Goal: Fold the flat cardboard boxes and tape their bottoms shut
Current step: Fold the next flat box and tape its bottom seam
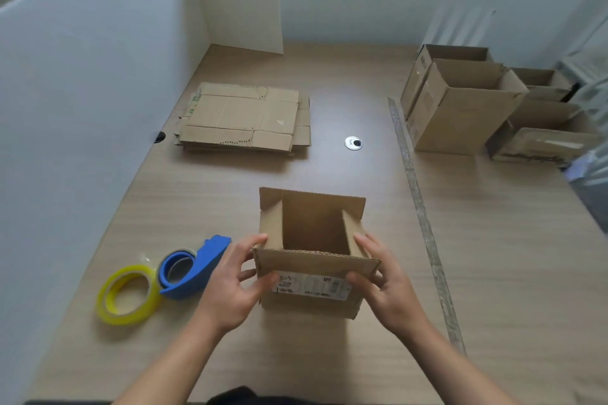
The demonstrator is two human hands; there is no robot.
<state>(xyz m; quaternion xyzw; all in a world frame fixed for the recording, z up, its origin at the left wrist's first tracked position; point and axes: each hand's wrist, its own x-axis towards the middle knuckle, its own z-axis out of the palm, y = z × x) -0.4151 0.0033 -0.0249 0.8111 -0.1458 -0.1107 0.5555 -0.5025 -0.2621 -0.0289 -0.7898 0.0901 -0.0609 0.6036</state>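
A small cardboard box (312,301) stands opened into a square tube near the table's front, its flaps up and a white label on the near wall. My left hand (230,283) grips its left near corner, thumb on the front wall. My right hand (385,283) grips the right near corner the same way. A stack of flat cardboard boxes (243,117) lies at the back left. A blue tape dispenser (194,268) and a yellow tape roll (126,294) lie left of my left hand.
Several erected cardboard boxes (460,108) stand at the back right. A strip of tape (418,194) runs along the wooden table (510,240). A round metal cable port (353,143) sits mid-table. White partition walls (82,92) close the left and back.
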